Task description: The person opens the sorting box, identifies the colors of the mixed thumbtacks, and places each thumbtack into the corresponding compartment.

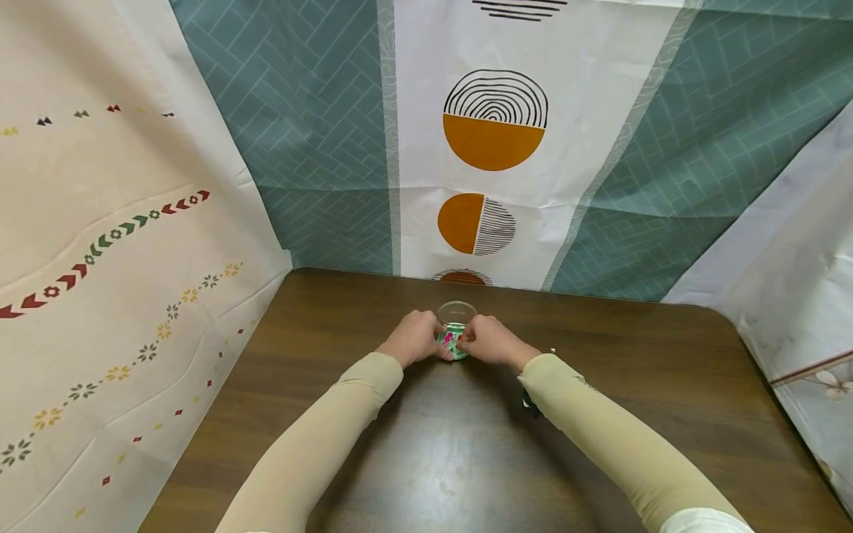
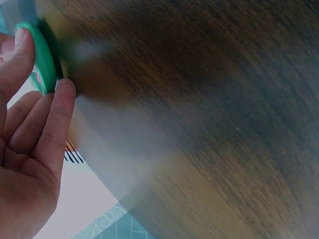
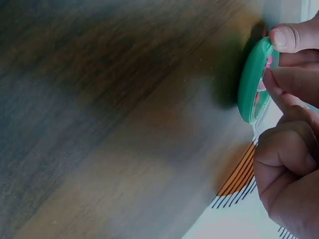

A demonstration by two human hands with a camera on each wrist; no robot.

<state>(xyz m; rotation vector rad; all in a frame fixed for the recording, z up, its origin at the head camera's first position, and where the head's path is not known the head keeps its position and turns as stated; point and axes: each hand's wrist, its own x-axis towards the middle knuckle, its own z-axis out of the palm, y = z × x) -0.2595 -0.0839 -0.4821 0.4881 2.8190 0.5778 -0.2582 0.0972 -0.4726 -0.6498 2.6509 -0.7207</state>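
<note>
A small round green case (image 1: 456, 351) with its clear lid (image 1: 457, 304) raised at the back sits between both hands on the table. Inside lie small pink and red pieces (image 3: 262, 85), too small to identify. My left hand (image 1: 416, 337) grips the case by its left side; in the left wrist view, thumb and fingers hold the green rim (image 2: 46, 62). From the right, my right hand (image 1: 494, 340) reaches into the case with curled fingers. Its fingertips appear to pinch one of the small pink pieces, partly hidden by the fingers.
The brown wooden table (image 1: 440, 459) extends around the case. Behind its far edge hangs a patterned curtain (image 1: 326, 148) in teal and white, with white printed cloth (image 1: 120, 296) at the left. Beneath the right forearm is a small dark object (image 1: 529, 404), partly covered.
</note>
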